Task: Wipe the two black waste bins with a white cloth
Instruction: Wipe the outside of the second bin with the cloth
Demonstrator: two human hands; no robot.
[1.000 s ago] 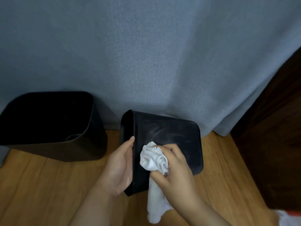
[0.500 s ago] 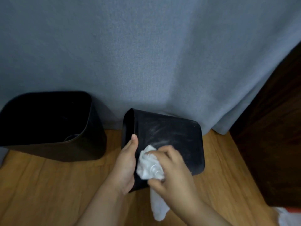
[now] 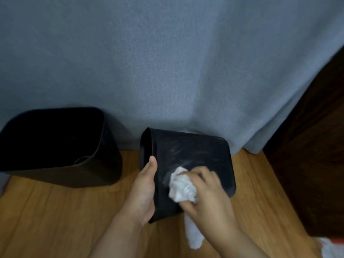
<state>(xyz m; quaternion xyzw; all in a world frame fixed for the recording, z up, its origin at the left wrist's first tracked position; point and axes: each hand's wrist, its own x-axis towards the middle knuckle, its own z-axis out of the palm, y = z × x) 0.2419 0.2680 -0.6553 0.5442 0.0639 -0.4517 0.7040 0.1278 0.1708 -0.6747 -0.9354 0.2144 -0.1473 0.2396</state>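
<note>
Tipped bin: the black waste bin [image 3: 193, 161] lies on its side on the wooden floor [image 3: 46, 220], mouth to the left, against the grey curtain [image 3: 167, 62].
Left hand: my left hand [image 3: 143, 192] holds the bin's rim, thumb on top.
Right hand: my right hand [image 3: 210, 194] grips the bunched white cloth [image 3: 181, 189], pressing it on the streaky upper wall; a tail dangles below.
Other bin: second black bin [image 3: 61, 146] stands upright, left, apart.
</note>
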